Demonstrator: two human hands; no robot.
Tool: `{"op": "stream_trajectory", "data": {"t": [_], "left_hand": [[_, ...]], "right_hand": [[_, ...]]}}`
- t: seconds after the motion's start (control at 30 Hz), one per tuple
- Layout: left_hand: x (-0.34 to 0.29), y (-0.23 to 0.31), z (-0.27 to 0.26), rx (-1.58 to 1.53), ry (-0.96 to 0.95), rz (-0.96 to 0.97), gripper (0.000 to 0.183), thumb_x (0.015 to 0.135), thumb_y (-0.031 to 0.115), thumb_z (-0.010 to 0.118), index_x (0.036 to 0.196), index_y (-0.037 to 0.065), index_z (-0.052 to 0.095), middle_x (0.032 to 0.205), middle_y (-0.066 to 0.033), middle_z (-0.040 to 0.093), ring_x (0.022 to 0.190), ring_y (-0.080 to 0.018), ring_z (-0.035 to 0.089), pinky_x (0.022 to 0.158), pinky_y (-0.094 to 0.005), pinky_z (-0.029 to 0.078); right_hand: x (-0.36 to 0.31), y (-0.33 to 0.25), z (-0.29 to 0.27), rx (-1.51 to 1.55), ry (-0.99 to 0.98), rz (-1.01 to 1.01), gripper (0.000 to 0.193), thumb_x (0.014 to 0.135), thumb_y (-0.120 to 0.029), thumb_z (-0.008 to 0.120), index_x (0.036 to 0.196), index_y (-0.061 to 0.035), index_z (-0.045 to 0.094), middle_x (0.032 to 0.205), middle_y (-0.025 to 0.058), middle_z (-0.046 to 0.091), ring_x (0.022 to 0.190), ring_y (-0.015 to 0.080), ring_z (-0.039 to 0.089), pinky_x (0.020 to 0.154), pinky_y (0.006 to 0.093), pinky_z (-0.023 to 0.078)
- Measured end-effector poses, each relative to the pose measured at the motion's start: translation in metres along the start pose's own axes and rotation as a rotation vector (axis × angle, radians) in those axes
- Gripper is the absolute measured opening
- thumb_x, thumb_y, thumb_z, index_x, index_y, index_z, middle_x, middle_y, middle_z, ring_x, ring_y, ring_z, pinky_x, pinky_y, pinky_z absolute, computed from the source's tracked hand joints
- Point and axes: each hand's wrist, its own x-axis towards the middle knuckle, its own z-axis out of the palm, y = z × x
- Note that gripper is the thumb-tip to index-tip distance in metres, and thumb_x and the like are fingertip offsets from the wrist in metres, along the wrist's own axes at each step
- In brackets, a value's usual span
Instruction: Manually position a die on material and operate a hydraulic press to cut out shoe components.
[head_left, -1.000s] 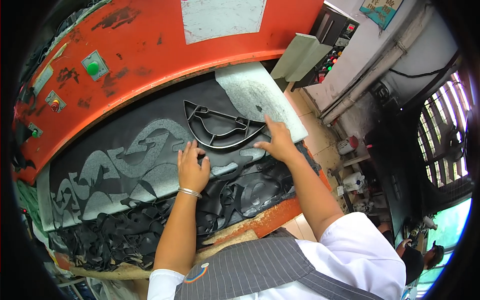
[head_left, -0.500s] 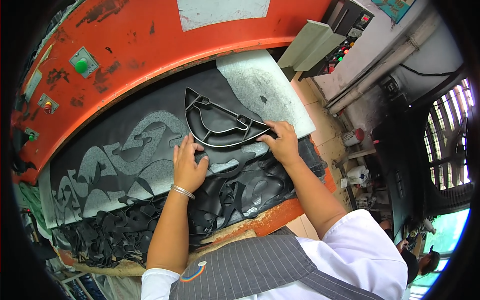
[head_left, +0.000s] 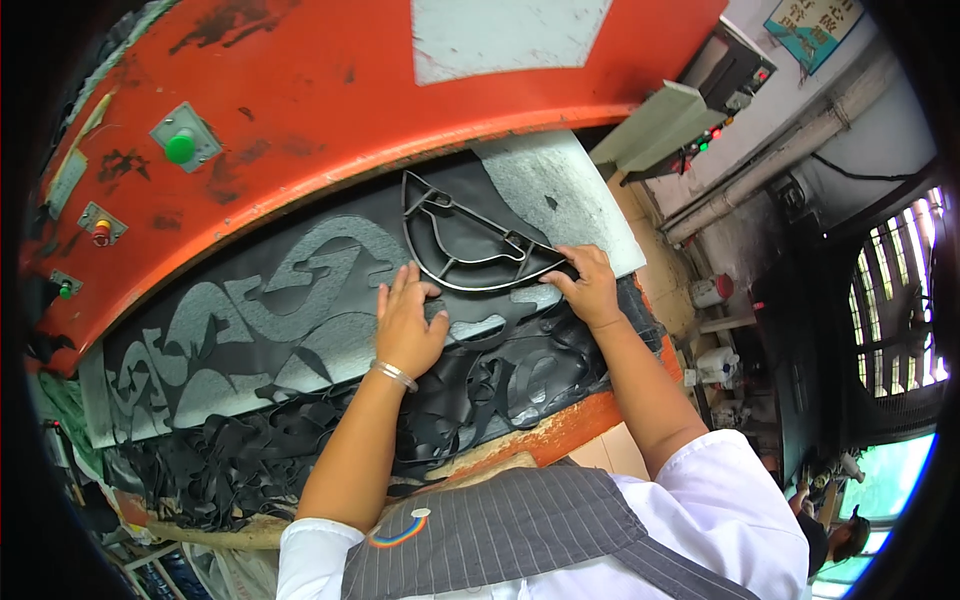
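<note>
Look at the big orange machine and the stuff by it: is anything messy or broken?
The orange machine has dark blotches that look like worn paint, and black scraps lie in a messy, tangled heap beside the pale board. The metal frame in the right hand shows no obvious damage.

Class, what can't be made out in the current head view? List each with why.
In the head view:
Right end of the metal frame: partly covered by the right hand.
Left hand: fingertip contact with the frame, too small to tell.
Far edge of the black sheet: hidden under the orange machine.
Machine top: cut off by the upper edge.
What the co-worker does: too small.
</note>
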Motion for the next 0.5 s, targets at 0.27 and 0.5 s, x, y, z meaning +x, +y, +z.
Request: {"op": "stream_trajectory", "data": {"t": [0.27, 0.5], "left_hand": [[-0.076, -0.124, -0.118, -0.481, 0.659, -0.298, 0.052, 0.086, 0.003, 0.056, 0.136, 0.001, 0.044, 0.148, -0.0192, 0.036, 0.139, -0.0266, 0.032, 0.112, -0.0369, 0.024], [-0.142, -0.276, -0.322, -0.047, 1.167, -0.491, 0.060, 0.089, 0.015, 0.055, 0.141, -0.007, 0.034, 0.148, -0.0234, 0.034, 0.138, -0.0315, 0.033, 0.113, -0.0361, 0.025]], "right_hand": [[-0.042, -0.078, -0.035, 0.124, 0.135, 0.120, 0.040, 0.077, -0.020, 0.076, 0.109, -0.0013, 0.062, 0.096, 0.0144, 0.064, 0.088, 0.0287, 0.061, 0.079, 0.0355, 0.048], [0.027, -0.263, 0.051, 0.457, -0.117, -0.329, 0.050, 0.079, -0.036, 0.074, 0.116, -0.0046, 0.061, 0.097, 0.0133, 0.068, 0.090, 0.0287, 0.064, 0.078, 0.0394, 0.050]]}}
